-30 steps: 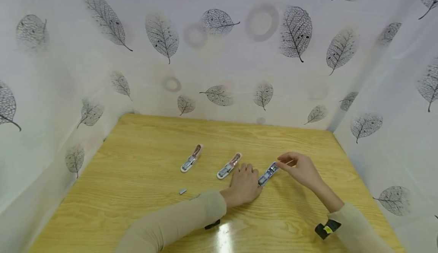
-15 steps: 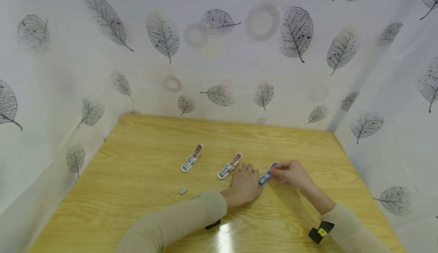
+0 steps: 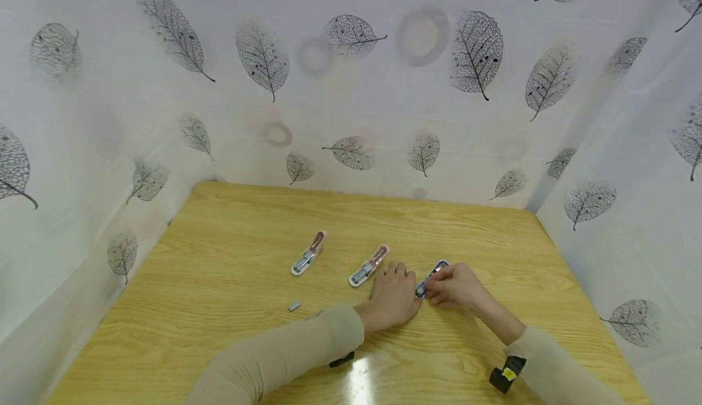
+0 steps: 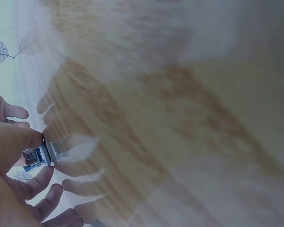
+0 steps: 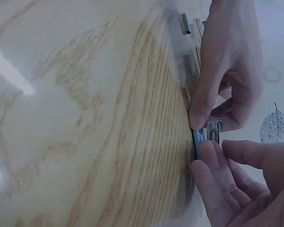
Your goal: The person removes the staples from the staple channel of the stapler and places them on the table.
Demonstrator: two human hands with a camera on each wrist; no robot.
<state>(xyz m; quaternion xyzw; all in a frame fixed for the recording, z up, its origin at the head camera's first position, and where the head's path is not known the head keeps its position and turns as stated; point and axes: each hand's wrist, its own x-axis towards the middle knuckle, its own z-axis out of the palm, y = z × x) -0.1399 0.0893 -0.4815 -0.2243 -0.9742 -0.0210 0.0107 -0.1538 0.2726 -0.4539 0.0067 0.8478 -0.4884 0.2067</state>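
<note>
An opened blue stapler (image 3: 434, 274) lies slanted on the table, its metal magazine facing up. My left hand (image 3: 392, 295) grips its near end; in the left wrist view, thumb and forefinger pinch the end of the stapler (image 4: 35, 158). From the right, my right hand (image 3: 457, 286) closes thumb and fingertips about the stapler's middle, covering part of the magazine. Seen from the right wrist, those fingertips (image 5: 207, 153) lie against the magazine's side with the thumb above. Left of my left hand lies a pink-and-white stapler (image 3: 367, 266), also opened out.
Another opened pink-and-white stapler (image 3: 309, 254) lies farther left. A short grey stick of staples (image 3: 294, 306) rests on the wooden table (image 3: 219, 320), near my left sleeve. Behind the table hangs a white curtain (image 3: 373, 106) printed with leaves.
My right hand has moved left and down from the far end of the blue stapler to its middle, and its fingers have closed in. My left hand has stayed in place.
</note>
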